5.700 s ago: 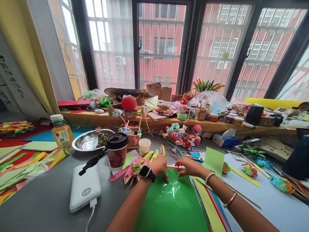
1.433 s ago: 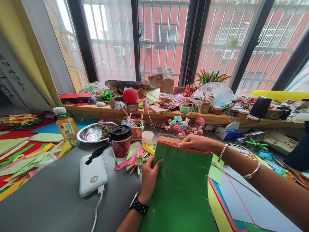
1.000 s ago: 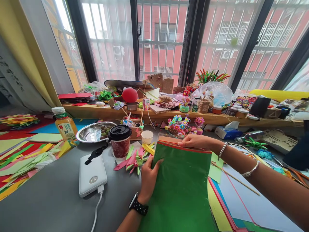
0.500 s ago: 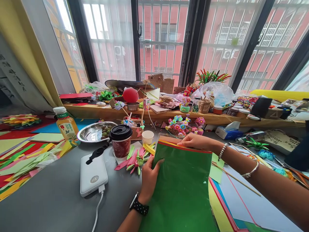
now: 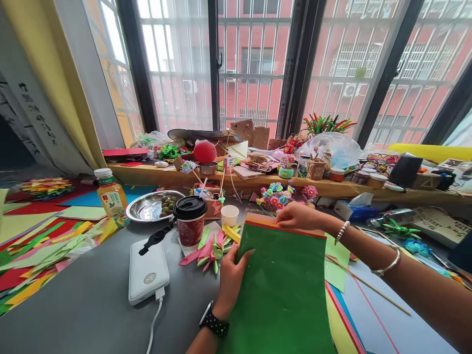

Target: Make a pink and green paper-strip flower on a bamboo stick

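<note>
Upright in front of me stands a pack of coloured paper (image 5: 283, 290), its green sheet facing me, in what looks like a clear sleeve. My left hand (image 5: 232, 273) grips its left edge, thumb on the front and fingers behind. At the top edge, my right hand (image 5: 300, 216) has its fingers closed on an orange sheet (image 5: 261, 220) that shows above the green one. The right fingertips are partly hidden behind the hand. Folded pink and green paper strips (image 5: 210, 248) lie left of the pack, beside a lidded coffee cup (image 5: 190, 221).
A white power bank (image 5: 148, 273) with a cable lies on the grey table at left. Behind it are a steel bowl (image 5: 138, 209), a juice bottle (image 5: 112, 196) and a paper cup (image 5: 229, 215). A thin stick (image 5: 372, 285) rests over coloured sheets at right.
The view has shifted slightly, so the scene sits a little further right and lower. Both hands keep their hold on the paper, with little visible movement.
</note>
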Available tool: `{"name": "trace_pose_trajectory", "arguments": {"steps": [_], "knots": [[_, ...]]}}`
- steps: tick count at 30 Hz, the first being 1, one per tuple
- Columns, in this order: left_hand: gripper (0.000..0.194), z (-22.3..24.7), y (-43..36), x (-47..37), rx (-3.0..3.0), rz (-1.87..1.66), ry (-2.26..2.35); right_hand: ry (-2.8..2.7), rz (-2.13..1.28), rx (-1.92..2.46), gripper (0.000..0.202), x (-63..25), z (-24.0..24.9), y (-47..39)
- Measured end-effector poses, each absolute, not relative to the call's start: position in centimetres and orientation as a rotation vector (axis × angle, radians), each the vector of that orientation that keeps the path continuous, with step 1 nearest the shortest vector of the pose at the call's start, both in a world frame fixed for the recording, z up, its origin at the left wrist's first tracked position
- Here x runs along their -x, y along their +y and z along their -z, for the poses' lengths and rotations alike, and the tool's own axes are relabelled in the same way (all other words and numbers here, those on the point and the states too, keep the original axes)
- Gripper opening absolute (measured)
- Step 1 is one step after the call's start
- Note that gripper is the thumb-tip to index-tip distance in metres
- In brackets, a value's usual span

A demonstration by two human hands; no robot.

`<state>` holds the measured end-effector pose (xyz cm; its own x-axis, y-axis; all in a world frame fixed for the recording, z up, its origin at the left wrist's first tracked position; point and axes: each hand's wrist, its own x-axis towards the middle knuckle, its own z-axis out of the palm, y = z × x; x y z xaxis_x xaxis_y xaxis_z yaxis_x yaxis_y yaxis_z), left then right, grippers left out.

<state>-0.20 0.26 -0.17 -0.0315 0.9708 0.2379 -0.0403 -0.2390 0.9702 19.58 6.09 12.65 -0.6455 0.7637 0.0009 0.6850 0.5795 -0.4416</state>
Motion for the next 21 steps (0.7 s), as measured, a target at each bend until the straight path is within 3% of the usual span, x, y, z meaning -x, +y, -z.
{"name": "trace_pose_trajectory", "arguments": {"steps": [13, 21], "knots": [[0.027, 0.2, 0.6, 0.2, -1.252, -1.454, 0.999, -2.353, -0.017, 1.210, 0.020, -20.3, -17.2, 6.8], [0.029, 0.6, 0.8, 0.1, -1.410, -1.407, 1.138, -2.148, -0.184, 1.126, 0.026, -24.3, -22.9, 8.0]]}}
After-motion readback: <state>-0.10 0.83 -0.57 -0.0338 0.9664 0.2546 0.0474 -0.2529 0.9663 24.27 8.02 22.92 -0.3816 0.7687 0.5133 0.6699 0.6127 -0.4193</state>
